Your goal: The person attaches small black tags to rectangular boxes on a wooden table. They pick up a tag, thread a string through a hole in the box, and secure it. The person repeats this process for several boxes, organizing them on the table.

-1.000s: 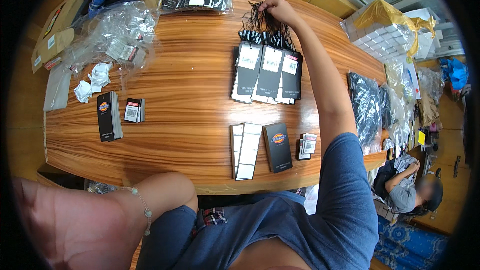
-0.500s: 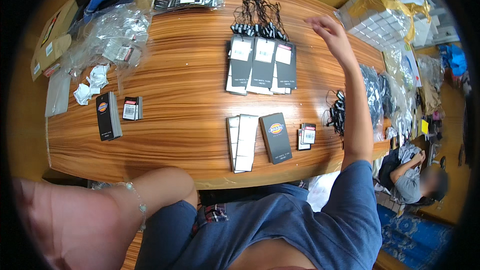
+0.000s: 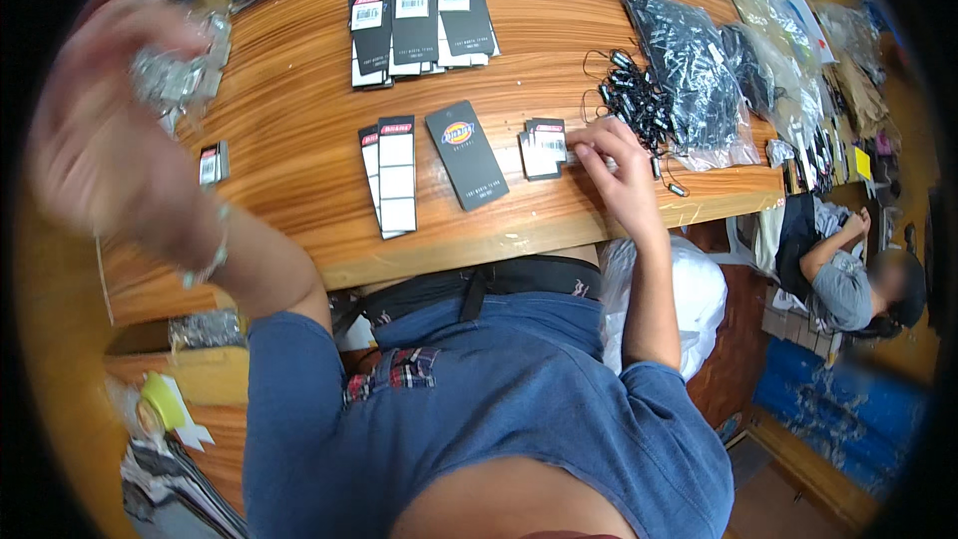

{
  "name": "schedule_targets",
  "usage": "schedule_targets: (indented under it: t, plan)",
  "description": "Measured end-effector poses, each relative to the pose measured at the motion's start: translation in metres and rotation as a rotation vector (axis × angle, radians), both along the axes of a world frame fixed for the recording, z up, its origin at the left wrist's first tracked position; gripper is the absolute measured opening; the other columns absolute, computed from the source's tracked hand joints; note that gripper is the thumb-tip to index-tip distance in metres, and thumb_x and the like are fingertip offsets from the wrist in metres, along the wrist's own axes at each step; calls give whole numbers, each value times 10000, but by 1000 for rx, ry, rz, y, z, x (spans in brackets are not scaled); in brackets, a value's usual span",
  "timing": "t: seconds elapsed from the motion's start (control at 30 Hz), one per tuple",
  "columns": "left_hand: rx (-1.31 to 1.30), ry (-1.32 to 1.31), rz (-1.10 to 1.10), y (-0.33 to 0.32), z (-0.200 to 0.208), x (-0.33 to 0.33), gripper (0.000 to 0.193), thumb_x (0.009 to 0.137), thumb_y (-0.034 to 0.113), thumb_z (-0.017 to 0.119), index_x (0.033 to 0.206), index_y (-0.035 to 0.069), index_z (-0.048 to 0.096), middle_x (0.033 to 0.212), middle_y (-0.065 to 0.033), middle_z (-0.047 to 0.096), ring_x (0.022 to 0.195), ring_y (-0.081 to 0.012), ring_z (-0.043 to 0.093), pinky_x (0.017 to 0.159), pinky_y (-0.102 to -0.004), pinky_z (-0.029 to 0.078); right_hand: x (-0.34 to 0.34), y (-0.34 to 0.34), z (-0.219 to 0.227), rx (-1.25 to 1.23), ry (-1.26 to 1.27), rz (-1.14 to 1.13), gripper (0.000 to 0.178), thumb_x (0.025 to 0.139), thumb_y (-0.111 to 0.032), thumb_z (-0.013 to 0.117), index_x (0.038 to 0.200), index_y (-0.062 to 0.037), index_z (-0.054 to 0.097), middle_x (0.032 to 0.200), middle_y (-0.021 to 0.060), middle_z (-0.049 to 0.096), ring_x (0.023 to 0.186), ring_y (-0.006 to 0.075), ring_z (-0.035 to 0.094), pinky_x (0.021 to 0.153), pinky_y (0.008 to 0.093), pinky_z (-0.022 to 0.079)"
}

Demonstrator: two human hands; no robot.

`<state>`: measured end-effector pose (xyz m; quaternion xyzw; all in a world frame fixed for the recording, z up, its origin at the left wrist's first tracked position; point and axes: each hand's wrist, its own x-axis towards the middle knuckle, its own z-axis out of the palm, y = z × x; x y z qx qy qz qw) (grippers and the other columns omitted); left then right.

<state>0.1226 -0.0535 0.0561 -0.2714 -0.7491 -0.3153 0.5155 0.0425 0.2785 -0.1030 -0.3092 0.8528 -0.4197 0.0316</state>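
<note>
A short black cord is pinched between the fingertips of the right hand, which is set down near the table's front edge, toward its right end. Just left of that hand a small stack of dark tags is laid flat on the glossy, striped wood. A loose tangle of black loops is spread just behind the hand, and crinkled clear bags of dark pieces are heaped toward the right edge. The left hand is raised and blurred above the left end; whether anything is gripped cannot be told. A larger black card and white-labelled strips lie at mid-front. A row of black tags is fanned near the back edge.
</note>
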Motion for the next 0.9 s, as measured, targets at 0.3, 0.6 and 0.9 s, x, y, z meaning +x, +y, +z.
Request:
schedule_targets:
  t: [0.3,0.6,0.9]
  plan:
    - [-462,-1091,514,82,-120,-8,493,647,429,682,991,80,625,977,-62,580,974,-232,479,852,-346,374,-4,-20,-9,324,311,18,343,696,-186,658,1012,-68,598,889,103,511,898,277,475,743,390,405]
    - [-404,-1002,578,96,-146,0,521,553,443,733,973,144,659,1037,-11,562,1020,-216,429,889,-358,285,-12,-15,-23,74,227,60,306,640,-165,709,903,-39,615,894,129,558,900,310,486,777,391,402]
    - [-313,-1193,542,93,-146,-6,496,565,413,745,984,165,652,992,-6,614,1017,-216,453,864,-375,288,35,-9,-32,-647,-91,-43,154,723,-34,648,852,19,582,601,-8,503,528,44,366,478,195,318]
